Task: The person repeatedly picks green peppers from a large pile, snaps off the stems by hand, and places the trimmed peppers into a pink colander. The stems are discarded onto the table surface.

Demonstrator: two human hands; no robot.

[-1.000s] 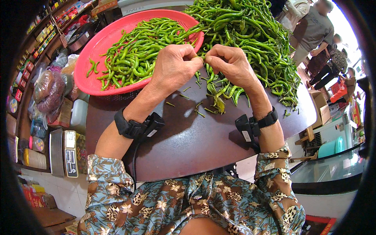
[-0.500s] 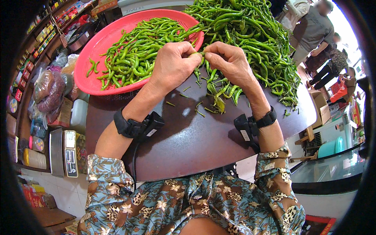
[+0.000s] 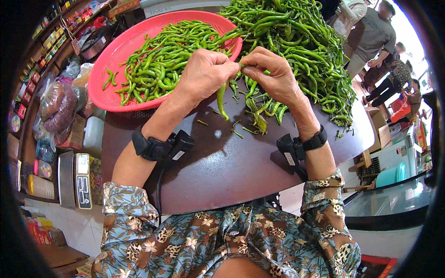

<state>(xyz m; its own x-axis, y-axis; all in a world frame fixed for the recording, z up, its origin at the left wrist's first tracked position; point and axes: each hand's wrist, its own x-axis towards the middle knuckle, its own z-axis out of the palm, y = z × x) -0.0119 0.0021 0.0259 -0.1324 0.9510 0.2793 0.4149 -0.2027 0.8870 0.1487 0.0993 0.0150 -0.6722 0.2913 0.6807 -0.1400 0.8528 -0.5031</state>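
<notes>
My left hand [image 3: 206,76] is closed on a green chili pepper [image 3: 222,103], whose curved body hangs below the fingers over the table. My right hand [image 3: 274,76] pinches at the pepper's stem end, its fingertips meeting those of the left; the stem is mostly hidden between them. Left of my hands, a pink perforated basket [image 3: 103,81] holds many loose green chili peppers [image 3: 160,69]. Behind and to the right lies a large heap of green chili peppers [image 3: 296,51], some with stems and leaves.
Stem bits [image 3: 237,132] and a wilted leaf [image 3: 259,123] lie on the dark brown table [image 3: 208,171]. A scale [image 3: 83,180], bagged goods [image 3: 60,106] and shelves stand at left. Several people [image 3: 371,37] are at the far right, near a cardboard box [image 3: 380,125] and a glass-topped case [image 3: 389,199].
A green chili pepper now hangs visibly beneath my left hand. My left fingers have turned slightly inward, and the right fingers have curled more. Basket and heap look unmoved.
</notes>
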